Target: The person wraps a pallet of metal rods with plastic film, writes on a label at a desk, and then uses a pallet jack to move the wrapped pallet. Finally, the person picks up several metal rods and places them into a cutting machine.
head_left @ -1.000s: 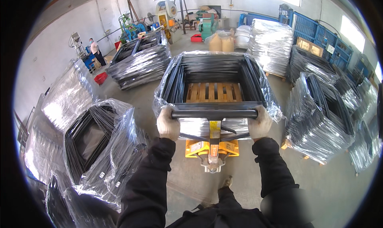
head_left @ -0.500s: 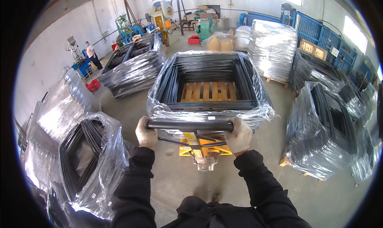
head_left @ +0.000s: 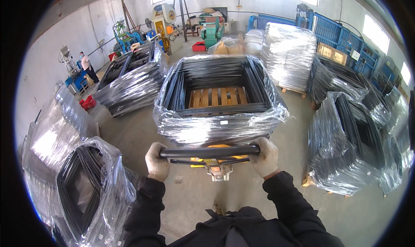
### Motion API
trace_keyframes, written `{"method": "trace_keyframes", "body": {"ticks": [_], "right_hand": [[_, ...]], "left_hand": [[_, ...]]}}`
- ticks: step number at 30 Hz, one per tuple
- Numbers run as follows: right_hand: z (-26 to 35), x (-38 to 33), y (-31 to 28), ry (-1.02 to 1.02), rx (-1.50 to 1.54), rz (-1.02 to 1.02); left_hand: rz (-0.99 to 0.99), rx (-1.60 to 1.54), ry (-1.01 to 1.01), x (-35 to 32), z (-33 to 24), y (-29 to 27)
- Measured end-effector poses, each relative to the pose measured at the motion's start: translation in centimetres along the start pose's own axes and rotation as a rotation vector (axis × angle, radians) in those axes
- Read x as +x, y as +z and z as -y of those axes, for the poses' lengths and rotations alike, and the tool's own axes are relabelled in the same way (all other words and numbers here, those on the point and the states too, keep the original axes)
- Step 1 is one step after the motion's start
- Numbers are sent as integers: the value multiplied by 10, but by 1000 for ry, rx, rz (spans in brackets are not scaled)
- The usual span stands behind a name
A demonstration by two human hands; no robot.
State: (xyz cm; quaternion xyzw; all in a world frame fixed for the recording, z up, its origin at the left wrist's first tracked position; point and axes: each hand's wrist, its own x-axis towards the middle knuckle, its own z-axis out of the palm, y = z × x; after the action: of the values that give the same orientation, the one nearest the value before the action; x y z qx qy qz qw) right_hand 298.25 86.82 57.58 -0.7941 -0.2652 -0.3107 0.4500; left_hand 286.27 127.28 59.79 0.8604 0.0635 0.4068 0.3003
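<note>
Clock centred on the black handle bar (head_left: pixel 209 152), okay? The left hand (head_left: pixel 158 162) is wrapping its end at nine and the right hand (head_left: pixel 264 157) is wrapping the other at three, both gloved, fingers curling closed around the bar. The yellow pallet jack (head_left: pixel 201 160) is sitting just below, around six; its forks aren't showing, so I can't tell how far under they're going. At twelve, the film-wrapped stack of black frames (head_left: pixel 194 128) is standing with a wooden pallet (head_left: pixel 212 96) showing through its middle.

IMO that load is looking heavy and sluggish, the frames stiff, the film slick and tearable. So I'd be holding the rigid bar, hands wide like this, and not be grabbing the plastic.
</note>
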Motion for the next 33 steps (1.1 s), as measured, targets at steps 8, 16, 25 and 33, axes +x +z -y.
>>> {"method": "trace_keyframes", "body": {"ticks": [8,16,25,33], "right_hand": [[2,-7,-34,11,20,511],[4,5,-64,7,9,1079],[-47,51,-18,-84,269,1439],[-45,63,25,134,426,1864]], "left_hand": [[266,-41,-19,-29,-11,-28],[625,275,124,-52,-59,-38],[576,350,90,-71,-82,-11],[533,375,44,-72,-89,-8]]}}
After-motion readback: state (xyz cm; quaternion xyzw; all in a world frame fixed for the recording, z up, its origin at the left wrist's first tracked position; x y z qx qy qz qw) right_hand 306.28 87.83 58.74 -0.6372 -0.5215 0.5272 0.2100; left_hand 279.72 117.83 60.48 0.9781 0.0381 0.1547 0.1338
